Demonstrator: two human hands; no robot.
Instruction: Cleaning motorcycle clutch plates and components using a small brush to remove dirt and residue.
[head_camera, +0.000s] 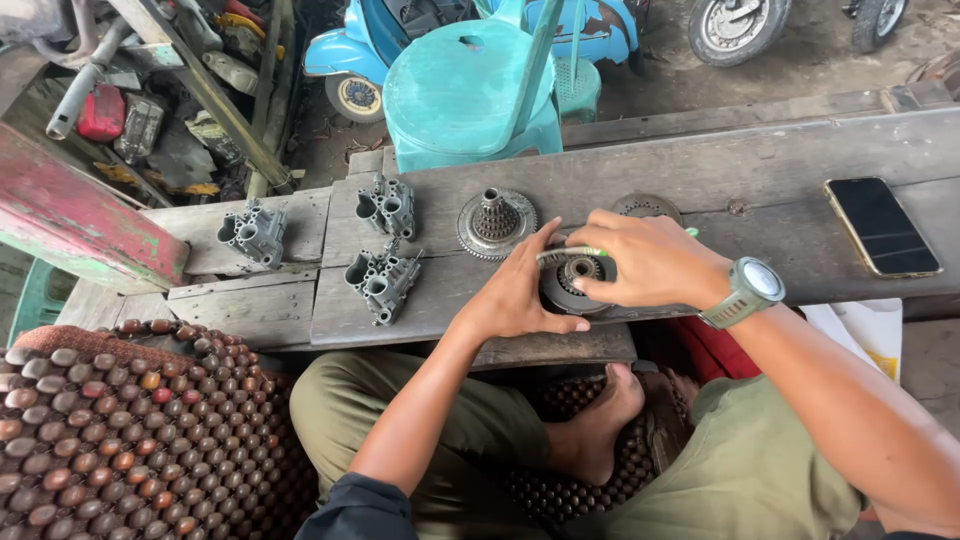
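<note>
The left hand (520, 290) is lying flat and open, fingers stretched out, pressing against the near-left side of a round dark clutch-type disc (575, 283) that is sitting on the grey wooden plank bench (760, 170) – it is steadying the disc rather than gripping it. The right hand (650, 260), with a pale green wristwatch (752, 290) on its wrist, is curling over the top of the same disc; its fingers are closing around a small brush with a green handle (575, 252), whose bristled end is resting across the disc's toothed centre hub. How tightly those fingers are pinching cannot be told, since the knuckles are covering the grip.

Just beyond the left hand's fingertips a geared sprocket hub (496, 221) is standing upright on a ring plate. Peeking out behind the right hand is a second flat round plate (645, 206) (mostly hidden). Further to the left of the left hand, three grey cast-metal housings are lying apart – one (385, 281) nearest, one (388, 207) behind it, one (254, 232) farthest out. Well to the right of the right hand a dark smartphone (882, 227) is lying face up on the bench. Beyond the bench a teal plastic chair (470, 90) is standing
</note>
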